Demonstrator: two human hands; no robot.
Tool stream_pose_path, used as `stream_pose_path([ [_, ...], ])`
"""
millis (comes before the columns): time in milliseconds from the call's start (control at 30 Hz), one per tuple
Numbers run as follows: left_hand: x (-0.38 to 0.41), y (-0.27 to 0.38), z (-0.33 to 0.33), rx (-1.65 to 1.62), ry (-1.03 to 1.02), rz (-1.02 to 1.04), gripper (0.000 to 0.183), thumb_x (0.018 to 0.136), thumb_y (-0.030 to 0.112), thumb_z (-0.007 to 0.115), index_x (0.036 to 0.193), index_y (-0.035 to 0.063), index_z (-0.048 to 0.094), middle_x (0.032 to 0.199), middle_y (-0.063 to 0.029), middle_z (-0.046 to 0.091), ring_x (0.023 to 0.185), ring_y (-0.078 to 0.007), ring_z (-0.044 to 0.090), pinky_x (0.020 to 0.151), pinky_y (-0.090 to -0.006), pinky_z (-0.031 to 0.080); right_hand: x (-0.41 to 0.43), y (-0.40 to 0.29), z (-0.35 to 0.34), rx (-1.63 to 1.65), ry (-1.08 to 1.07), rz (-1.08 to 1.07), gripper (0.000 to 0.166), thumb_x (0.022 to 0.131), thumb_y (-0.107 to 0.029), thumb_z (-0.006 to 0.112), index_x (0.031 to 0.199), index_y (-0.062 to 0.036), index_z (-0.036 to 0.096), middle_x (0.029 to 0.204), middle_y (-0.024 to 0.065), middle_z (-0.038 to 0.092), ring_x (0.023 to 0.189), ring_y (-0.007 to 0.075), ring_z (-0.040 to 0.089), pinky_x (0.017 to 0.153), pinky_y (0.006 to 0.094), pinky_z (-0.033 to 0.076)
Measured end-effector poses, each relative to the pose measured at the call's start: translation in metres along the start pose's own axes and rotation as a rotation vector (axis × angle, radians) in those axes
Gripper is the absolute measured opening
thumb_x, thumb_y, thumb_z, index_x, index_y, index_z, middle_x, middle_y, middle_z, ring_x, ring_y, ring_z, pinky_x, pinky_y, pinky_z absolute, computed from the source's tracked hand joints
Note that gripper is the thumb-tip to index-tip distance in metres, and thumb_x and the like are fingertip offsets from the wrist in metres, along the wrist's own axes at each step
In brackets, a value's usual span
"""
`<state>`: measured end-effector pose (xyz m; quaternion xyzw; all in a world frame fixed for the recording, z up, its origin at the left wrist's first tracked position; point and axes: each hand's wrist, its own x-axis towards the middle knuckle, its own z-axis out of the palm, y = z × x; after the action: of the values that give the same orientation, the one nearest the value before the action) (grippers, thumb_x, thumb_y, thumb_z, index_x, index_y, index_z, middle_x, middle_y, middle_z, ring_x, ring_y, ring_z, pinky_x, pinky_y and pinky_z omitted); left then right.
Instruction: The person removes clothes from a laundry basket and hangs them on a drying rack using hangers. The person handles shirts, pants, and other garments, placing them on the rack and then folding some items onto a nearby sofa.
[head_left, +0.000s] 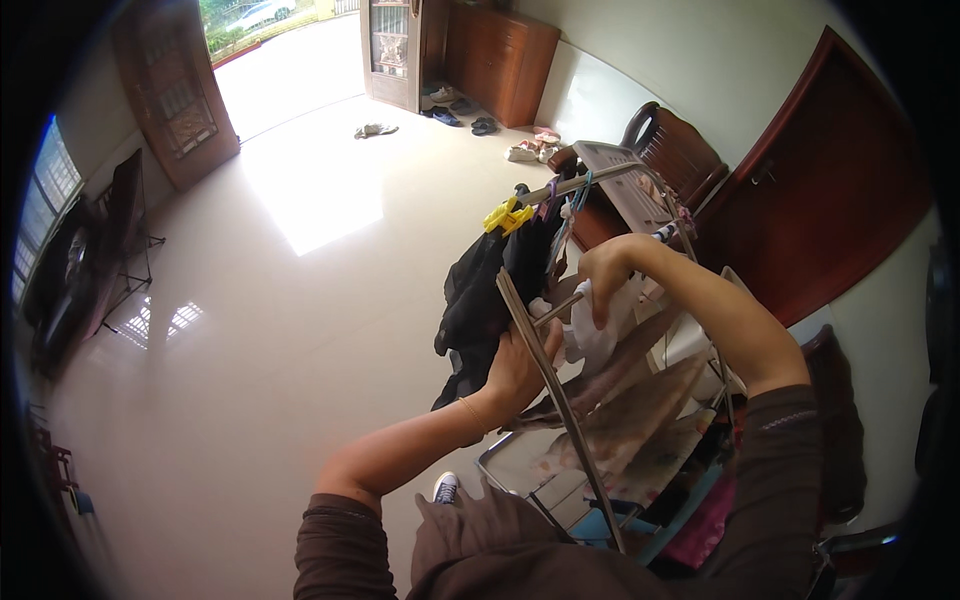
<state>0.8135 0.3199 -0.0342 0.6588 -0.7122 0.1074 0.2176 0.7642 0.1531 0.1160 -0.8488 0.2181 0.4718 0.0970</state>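
Note:
A metal drying rack (559, 397) with hung laundry stands close before me at the right. My right hand (606, 274) bends down over one of its bars, its fingers gripping a white cloth (600, 322) there. Below it, my left hand (521, 369) reaches behind the slanted metal upright; the upright partly covers its fingers. White fabric lies near those fingertips, but whether they grip it is unclear. Black clothing (476, 292) hangs just beyond my left hand, with a yellow clip (508, 217) at its top.
Towels (630, 420) drape over lower rungs. Behind the rack are a wooden chair (675, 154) and a dark red door (817, 195). Several shoes (521, 152) sit by a wooden cabinet (491, 60). A grey cloth (375, 130) lies on the tiled floor near the open doorway.

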Motion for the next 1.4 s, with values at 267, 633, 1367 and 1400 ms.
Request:
stream_pose_path([
  [267,0.012,0.001,0.015,-0.343,-0.275,-0.124,0.018,0.070,0.020,0.061,0.078,0.0039,0.061,0.067,-0.0166,0.056,0.063,-0.0295,0.057,0.059,-0.0381,0.045,-0.012,0.031,0.012,0.287,0.368,-0.313,0.063,0.053,-0.028,0.075,0.108,-0.0042,0.054,0.098,0.0131,0.059,0.091,0.0218,0.056,0.081,0.0308,0.043],
  [633,0.039,0.006,0.025,-1.044,0.205,-0.514,0.024,0.074,0.018,0.064,0.083,-0.0016,0.054,0.075,-0.0084,0.049,0.064,-0.0160,0.048,0.059,-0.0274,0.040,0.012,0.120,0.092,0.818,1.546,0.181,0.019,0.070,-0.002,0.051,0.086,0.0008,0.060,0.077,0.0083,0.063,0.072,0.0146,0.059,0.066,0.0268,0.047],
  [1367,-0.029,0.001,0.003,-1.654,-0.522,-0.384,0.052,0.085,0.017,0.048,0.129,0.0006,0.024,0.092,-0.0092,0.055,0.065,-0.0094,0.049,0.055,-0.0220,0.041,-0.104,0.009,0.219,1.515,1.386,-0.152,0.017,0.081,-0.010,0.053,0.095,0.0002,0.055,0.082,0.0041,0.059,0.075,0.0085,0.056,0.067,0.0207,0.044],
  [1400,-0.021,0.000,0.027,-1.584,-0.479,-0.324,0.046,0.085,0.018,0.049,0.123,-0.0009,0.031,0.090,-0.0066,0.054,0.073,-0.0090,0.049,0.061,-0.0225,0.041,-0.121,-0.009,0.248,1.496,1.405,-0.132,0.016,0.082,-0.009,0.052,0.094,0.0005,0.055,0.083,0.0041,0.060,0.075,0.0087,0.057,0.068,0.0208,0.045],
])
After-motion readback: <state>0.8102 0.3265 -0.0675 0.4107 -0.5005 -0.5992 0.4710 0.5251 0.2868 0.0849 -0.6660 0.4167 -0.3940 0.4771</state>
